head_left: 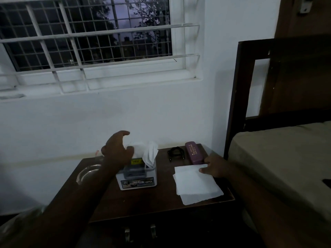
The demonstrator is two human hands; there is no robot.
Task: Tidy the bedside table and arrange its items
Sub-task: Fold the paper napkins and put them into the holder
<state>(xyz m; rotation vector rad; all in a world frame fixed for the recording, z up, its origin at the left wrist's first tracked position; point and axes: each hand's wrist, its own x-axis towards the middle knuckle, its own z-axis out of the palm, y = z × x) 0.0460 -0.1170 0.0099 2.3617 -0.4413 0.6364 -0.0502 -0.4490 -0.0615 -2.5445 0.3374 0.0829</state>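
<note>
A dark wooden bedside table (143,203) stands under the window. On it sits a white tissue box (137,178) marked OPEL, with a tissue (150,154) sticking up. My left hand (116,149) hovers over the back of the box with fingers spread and curved, its thumb against a white folded tissue (138,149) on top. Two white tissue sheets (195,183) lie flat at the front right. My right hand (216,166) rests on their far corner, and I see no grip. A purple glasses case (194,152) and a black coiled item (175,153) lie at the back.
A steel bowl (87,173) sits at the table's left edge. The bed's mattress (286,161) and dark headboard (240,97) stand close on the right. A white wall and barred window (89,42) are behind. Two drawer handles (139,231) show below the tabletop.
</note>
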